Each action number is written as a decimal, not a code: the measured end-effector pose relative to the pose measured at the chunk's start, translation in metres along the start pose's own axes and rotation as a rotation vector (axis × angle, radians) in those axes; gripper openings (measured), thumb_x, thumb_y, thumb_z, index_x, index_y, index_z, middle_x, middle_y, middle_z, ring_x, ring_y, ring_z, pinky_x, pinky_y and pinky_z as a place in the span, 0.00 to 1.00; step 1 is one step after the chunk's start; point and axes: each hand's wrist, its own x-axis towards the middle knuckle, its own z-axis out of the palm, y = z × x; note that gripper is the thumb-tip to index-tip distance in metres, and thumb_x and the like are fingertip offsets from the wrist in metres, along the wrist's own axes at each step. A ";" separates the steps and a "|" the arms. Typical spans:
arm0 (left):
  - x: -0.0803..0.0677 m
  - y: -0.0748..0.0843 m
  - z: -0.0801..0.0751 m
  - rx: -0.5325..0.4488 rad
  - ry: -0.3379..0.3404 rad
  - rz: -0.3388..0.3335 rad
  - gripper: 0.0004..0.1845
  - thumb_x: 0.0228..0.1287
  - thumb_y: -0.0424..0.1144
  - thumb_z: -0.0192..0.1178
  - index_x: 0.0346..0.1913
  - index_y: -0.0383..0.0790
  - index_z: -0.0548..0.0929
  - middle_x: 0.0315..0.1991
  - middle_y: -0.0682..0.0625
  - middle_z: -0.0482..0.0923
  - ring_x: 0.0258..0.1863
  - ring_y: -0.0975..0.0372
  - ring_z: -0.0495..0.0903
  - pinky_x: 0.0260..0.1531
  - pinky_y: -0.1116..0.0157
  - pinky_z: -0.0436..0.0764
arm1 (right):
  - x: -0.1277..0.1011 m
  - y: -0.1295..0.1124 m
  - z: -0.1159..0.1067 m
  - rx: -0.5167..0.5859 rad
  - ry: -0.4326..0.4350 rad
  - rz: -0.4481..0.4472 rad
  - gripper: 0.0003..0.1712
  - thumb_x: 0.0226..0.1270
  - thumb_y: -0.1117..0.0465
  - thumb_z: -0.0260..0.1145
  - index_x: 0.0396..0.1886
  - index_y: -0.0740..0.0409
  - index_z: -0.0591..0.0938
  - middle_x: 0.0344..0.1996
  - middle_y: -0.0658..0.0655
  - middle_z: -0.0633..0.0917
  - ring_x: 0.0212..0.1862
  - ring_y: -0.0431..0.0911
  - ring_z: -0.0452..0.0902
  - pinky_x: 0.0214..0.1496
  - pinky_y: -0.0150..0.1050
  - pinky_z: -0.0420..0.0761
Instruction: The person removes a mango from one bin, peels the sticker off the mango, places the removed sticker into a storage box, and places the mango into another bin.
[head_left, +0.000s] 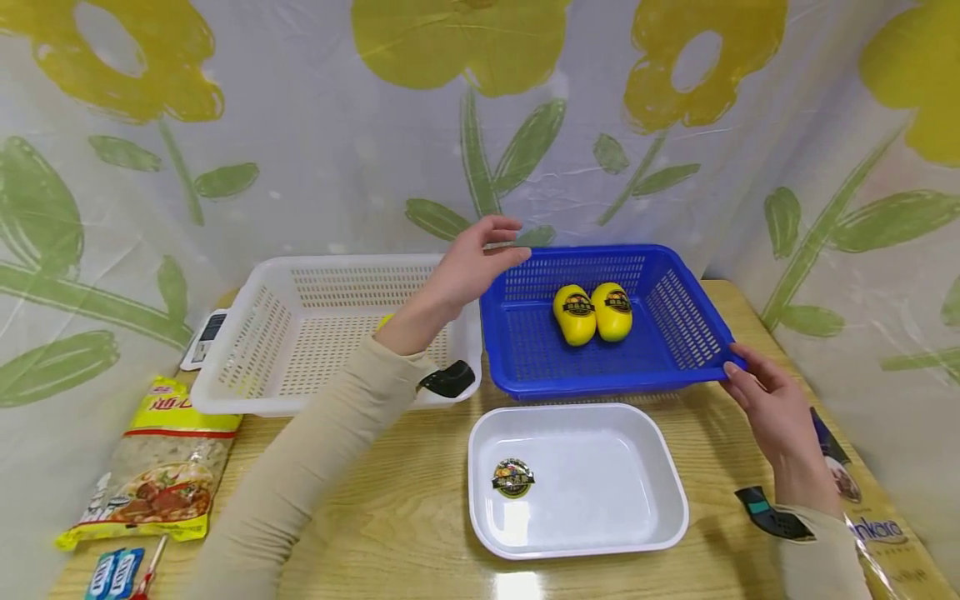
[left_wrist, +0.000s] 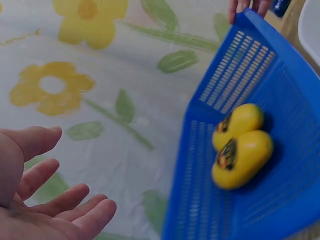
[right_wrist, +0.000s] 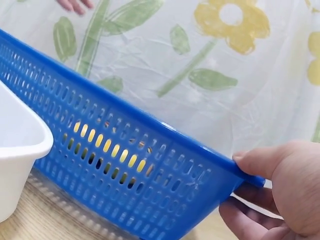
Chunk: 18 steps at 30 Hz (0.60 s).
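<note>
A blue plastic basket (head_left: pixel 525 350) at the right back holds two yellow mangoes (head_left: pixel 574 315) with dark labels, lying side by side. My right hand (head_left: pixel 772 404) grips its near right corner; the right wrist view shows the thumb on the rim (right_wrist: pixel 220 155) and fingers underneath. My left hand (head_left: pixel 480 258) hovers near the basket's far left corner. In the left wrist view its fingers (left_wrist: pixel 75 200) are spread and loosely bent, apart from the blue basket, with nothing in them. To the left stands a white basket (head_left: pixel 330 350), partly covered by my left arm; a bit of yellow shows beside the forearm.
A white tray (head_left: pixel 577 483) with a round label inside sits in front of the blue basket. Far left are a yellow food bag (head_left: pixel 161 467), blue packets (head_left: pixel 114 573) and a white device (head_left: pixel 202 337). A printed package (head_left: pixel 885 525) lies right. A flowered curtain (head_left: pixel 337 167) hangs behind.
</note>
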 end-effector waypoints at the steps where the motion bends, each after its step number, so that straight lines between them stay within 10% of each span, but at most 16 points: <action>1: 0.004 -0.002 0.007 0.003 -0.005 -0.014 0.23 0.68 0.43 0.62 0.64 0.47 0.73 0.65 0.47 0.70 0.64 0.55 0.70 0.62 0.58 0.71 | 0.000 0.000 -0.001 -0.002 -0.002 0.004 0.39 0.67 0.55 0.66 0.74 0.61 0.63 0.51 0.47 0.73 0.43 0.31 0.81 0.45 0.23 0.78; 18: 0.065 -0.055 0.082 -0.099 -0.019 -0.162 0.24 0.67 0.41 0.64 0.65 0.45 0.74 0.68 0.40 0.66 0.64 0.50 0.67 0.60 0.51 0.71 | 0.002 -0.007 -0.001 0.100 -0.001 0.079 0.43 0.65 0.58 0.68 0.75 0.63 0.60 0.50 0.48 0.73 0.43 0.33 0.82 0.46 0.27 0.80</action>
